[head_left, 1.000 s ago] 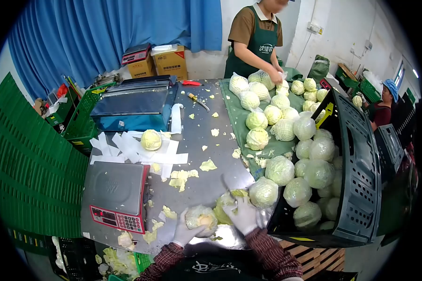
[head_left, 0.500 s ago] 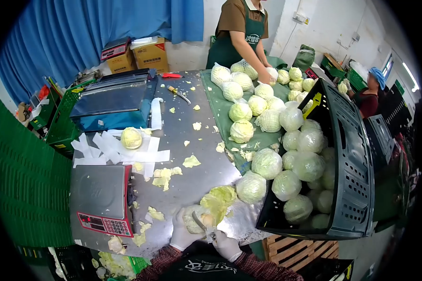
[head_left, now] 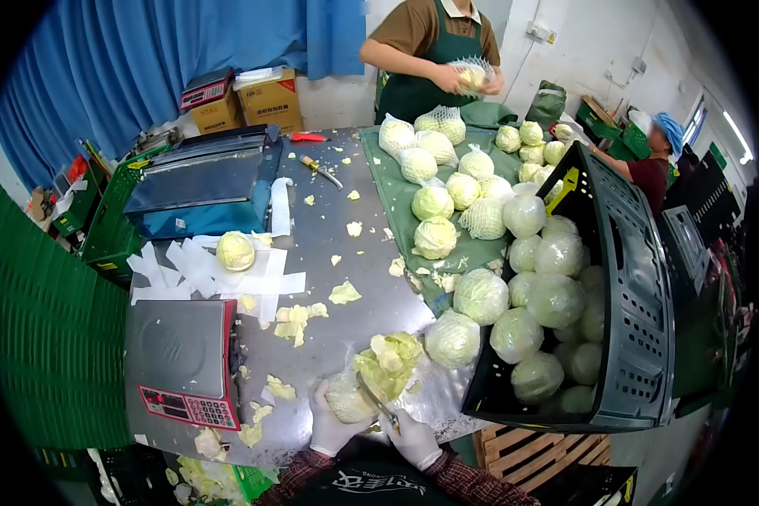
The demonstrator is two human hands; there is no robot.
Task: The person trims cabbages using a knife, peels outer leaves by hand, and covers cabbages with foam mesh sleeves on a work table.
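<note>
Knife [head_left: 380, 402] moved nearer leaves [head_left: 394, 364]; right hand [head_left: 414, 439] grips it; left hand [head_left: 332, 427] clasps cabbage [head_left: 347, 401]

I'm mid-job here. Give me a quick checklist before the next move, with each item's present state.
1. Pale green round cabbage held by the white-gloved left hand: ok.
2. Curved metal knife gripped in the white-gloved right hand: ok.
3. Blade depth in the cabbage: cannot tell; the blade shows against its right side.
4. Grey metal tabletop free of scraps: not ok; pale yellow-green leaf scraps lie scattered on it.
5. Reading on the grey-topped, red-edged scale: cannot tell; digits too small.
</note>
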